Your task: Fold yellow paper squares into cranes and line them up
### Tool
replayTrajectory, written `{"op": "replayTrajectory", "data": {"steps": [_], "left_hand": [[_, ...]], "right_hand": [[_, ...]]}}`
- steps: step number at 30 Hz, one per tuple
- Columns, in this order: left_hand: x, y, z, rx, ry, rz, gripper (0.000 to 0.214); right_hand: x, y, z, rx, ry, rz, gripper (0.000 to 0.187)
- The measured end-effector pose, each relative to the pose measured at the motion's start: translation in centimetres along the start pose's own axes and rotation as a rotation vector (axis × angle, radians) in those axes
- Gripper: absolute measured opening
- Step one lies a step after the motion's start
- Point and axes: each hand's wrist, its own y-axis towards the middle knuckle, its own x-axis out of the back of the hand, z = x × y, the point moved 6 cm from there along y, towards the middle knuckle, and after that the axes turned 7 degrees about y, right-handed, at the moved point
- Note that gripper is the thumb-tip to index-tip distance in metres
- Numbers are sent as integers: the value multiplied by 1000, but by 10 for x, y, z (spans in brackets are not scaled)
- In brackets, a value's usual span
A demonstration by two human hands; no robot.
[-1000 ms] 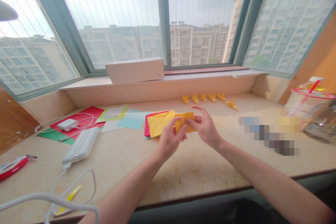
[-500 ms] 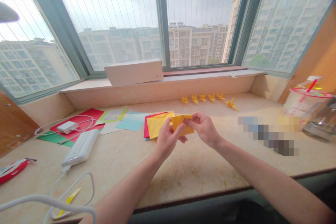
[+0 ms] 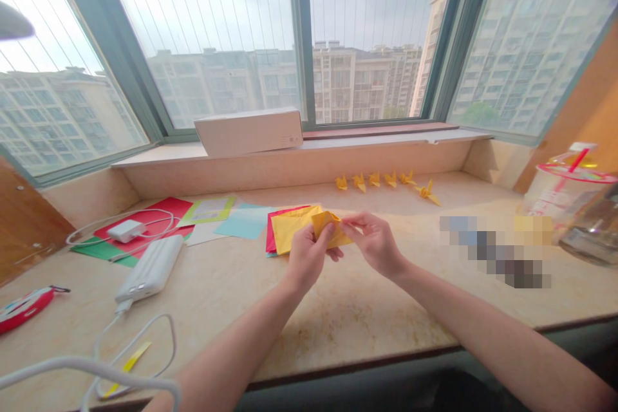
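While a white box, contents hidden, sits on the windowsill left of the frame's centre, the left hand grips folded yellow paper just below centre, the right hand pinches its edge, and far right a translucent cup holds a red straw beside a bottle containing something yellow.
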Motion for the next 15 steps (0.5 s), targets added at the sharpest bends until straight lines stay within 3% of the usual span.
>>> {"op": "replayTrajectory", "data": {"steps": [6,11,15], "left_hand": [[2,-1,-4,-15,-55,-20,42],[0,-2,-2,-15,-103,4,49],[1,-1,1,-18,-9,-2,47]], "right_hand": [[-8,-3,16,172,-110,174,19],[-9,-4,19,219,-194,184,23],[-11,-5,22,254,-230,214,25]]}}
